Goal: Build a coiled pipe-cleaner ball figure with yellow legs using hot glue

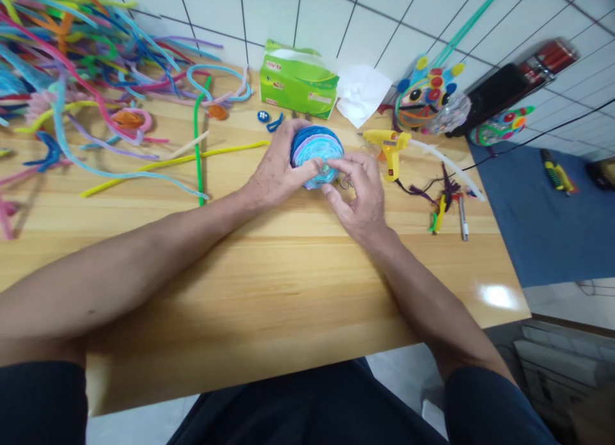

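A round coil of pipe cleaners [312,147], light blue in the middle with a lilac ring and dark blue around it, is held above the wooden table. My left hand [283,163] grips its left side, thumb laid over the face and fingers behind. On the right, my right hand [358,192] touches the coil near its centre with bent fingertips; whether something small is pinched there I cannot make out. Just behind the coil lie a blue button-like piece [263,116] and a short blue twist [275,123].
Loose pipe cleaners [91,80] are heaped at the left. Behind the hands stand a green tissue pack [298,81] and a white tissue [361,94]. A yellow glue gun [390,149], a pen [463,219] and decorated crafts [427,99] are on the right. A black cable [542,128] crosses there.
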Tool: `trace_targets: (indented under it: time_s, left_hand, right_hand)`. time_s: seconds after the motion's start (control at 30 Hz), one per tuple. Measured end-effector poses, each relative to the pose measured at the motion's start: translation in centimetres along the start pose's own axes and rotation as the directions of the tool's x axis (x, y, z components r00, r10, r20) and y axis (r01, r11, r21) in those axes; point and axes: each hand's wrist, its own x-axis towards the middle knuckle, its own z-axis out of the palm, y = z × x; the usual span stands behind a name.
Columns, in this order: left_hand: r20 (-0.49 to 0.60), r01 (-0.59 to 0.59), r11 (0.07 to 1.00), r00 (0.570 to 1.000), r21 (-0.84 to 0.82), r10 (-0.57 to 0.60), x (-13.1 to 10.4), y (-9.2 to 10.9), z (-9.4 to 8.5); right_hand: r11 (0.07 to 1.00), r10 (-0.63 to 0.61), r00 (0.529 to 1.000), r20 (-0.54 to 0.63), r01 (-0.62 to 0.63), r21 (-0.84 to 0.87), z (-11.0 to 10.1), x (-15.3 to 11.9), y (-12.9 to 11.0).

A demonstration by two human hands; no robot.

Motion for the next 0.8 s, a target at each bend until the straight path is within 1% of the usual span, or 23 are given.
trace_targets:
  time_s: [0.17, 0.37, 0.47, 0.67, 0.73, 0.8]
  left_hand:
    - [-0.012, -0.008, 1.0, 1.0, 0.017, 0.009, 0.07, 0.26, 0.11]
    - [-0.014, 0.02, 0.999, 1.0, 0.038, -0.019, 0.0, 0.77, 0.24]
    - [-0.026, 0.016, 0.999, 1.0, 0.048, -0.015, 0.01, 0.66, 0.34]
    - [-0.017, 0.017, 0.998, 1.0, 0.055, -0.016, 0.19, 0.39, 0.42]
    - [-0.002, 0.045, 0.998, 0.999, 0.044, -0.045, 0.27, 0.47, 0.4]
    - [0.01, 0.078, 0.996, 0.997, 0.042, -0.079, 0.35, 0.58, 0.43]
  right_hand:
    - [0.999, 0.046, 0.999, 0.021, -0.046, 0.013, 0.14, -0.3, 0.15]
    - [0.997, 0.069, 0.997, 0.029, -0.07, 0.044, 0.21, -0.28, -0.02]
    - [0.997, 0.065, 0.998, 0.015, -0.065, 0.04, 0.29, -0.29, -0.1]
    - [0.992, 0.122, 0.992, 0.027, -0.123, 0.033, 0.48, -0.36, -0.26]
    - [0.991, 0.129, 0.992, 0.007, -0.129, 0.046, 0.28, -0.22, -0.36]
    - [0.983, 0.167, 0.985, -0.039, -0.164, 0.081, -0.16, 0.0, -0.25]
